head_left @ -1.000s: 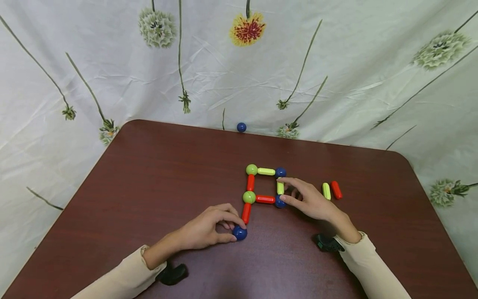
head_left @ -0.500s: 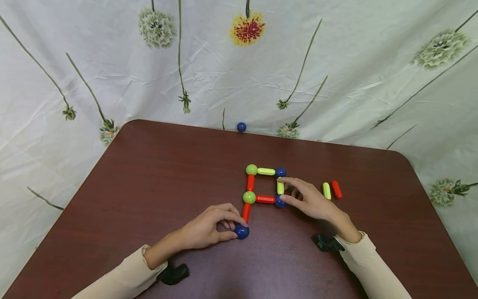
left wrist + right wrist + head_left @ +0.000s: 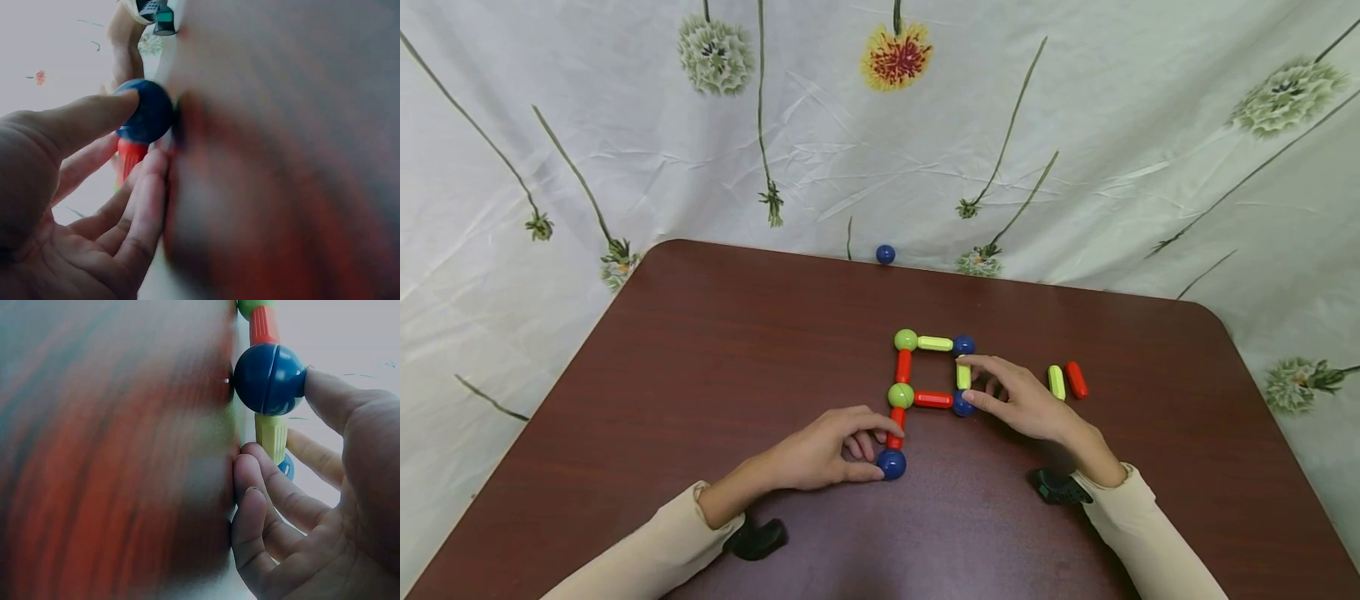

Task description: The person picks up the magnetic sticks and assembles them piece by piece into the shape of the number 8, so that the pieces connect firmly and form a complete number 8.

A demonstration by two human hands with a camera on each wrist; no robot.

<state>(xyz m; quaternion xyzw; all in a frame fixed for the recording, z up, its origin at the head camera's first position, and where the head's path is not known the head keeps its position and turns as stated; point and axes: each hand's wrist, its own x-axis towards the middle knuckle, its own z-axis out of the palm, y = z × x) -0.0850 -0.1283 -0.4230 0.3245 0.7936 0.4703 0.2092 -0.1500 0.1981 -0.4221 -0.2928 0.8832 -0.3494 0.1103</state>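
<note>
A toy frame of balls and rods lies on the table, its square made of two green balls (image 3: 900,396), two blue balls and red and yellow-green rods. From the square's near left corner a red rod (image 3: 898,414) runs toward me, with a blue ball (image 3: 891,465) at its end. My left hand (image 3: 827,450) has its thumb against that ball and its index finger over the rod. At the square's right side, my right hand (image 3: 1022,404) grips the frame, thumb on the near blue ball (image 3: 265,378), index finger at the far end of the yellow-green rod (image 3: 271,434).
Loose to the right lie a yellow-green rod (image 3: 1056,382) and a red rod (image 3: 1077,380). One more blue ball (image 3: 886,254) sits at the back edge of the brown table (image 3: 737,333). A flower-printed cloth (image 3: 820,125) hangs behind it.
The left hand has moved the blue ball slightly right and up, against the end of the red rod. Its index finger has shifted from the ball onto the rod. The right hand stays put.
</note>
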